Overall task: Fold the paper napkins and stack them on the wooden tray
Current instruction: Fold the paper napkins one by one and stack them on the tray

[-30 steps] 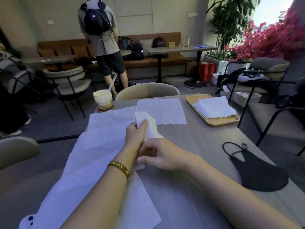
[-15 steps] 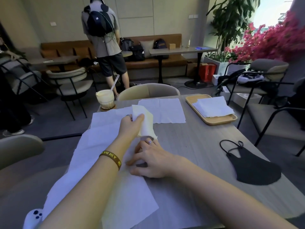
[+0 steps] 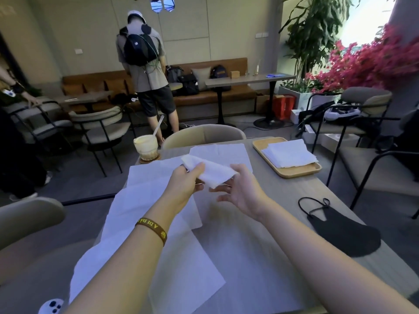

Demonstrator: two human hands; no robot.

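Note:
A folded white napkin [image 3: 212, 172] is lifted above the table, pinched at its left end by my left hand [image 3: 184, 185]. My right hand [image 3: 242, 193] is under and beside its right end with fingers spread, fingertips touching the napkin's edge. Several unfolded napkins [image 3: 145, 223] lie spread over the left half of the table, and one more unfolded napkin [image 3: 229, 155] lies at the far middle. The wooden tray [image 3: 294, 172] sits at the far right of the table with a stack of folded napkins [image 3: 289, 152] on it.
A drink glass with a straw [image 3: 146, 146] stands at the table's far left corner. A black face mask [image 3: 340, 230] lies near the right edge. Chairs surround the table. A person with a backpack [image 3: 145, 71] stands beyond it, facing away.
The folded napkin rose off the table and tipped from upright to lying across. My right hand left the table and came up to the napkin's right end. The camera tilted up.

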